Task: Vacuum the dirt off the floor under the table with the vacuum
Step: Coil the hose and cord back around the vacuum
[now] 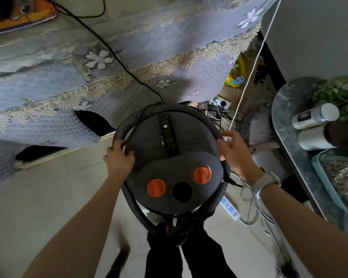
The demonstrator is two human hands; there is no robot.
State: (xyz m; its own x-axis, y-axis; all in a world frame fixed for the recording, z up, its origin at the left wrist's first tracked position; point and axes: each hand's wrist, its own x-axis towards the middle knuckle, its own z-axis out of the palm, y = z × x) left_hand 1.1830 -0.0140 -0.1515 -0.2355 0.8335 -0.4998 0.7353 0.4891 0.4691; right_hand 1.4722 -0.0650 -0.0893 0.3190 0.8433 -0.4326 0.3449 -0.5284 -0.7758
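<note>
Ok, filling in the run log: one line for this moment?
stage: setup | left hand: grips hose | right hand: on vacuum | floor: not vacuumed

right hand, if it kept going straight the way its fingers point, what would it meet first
Most likely the vacuum: the right hand points inward at its side, where the ribbed hose wraps round it. Whether the fingers already touch is unclear.
</note>
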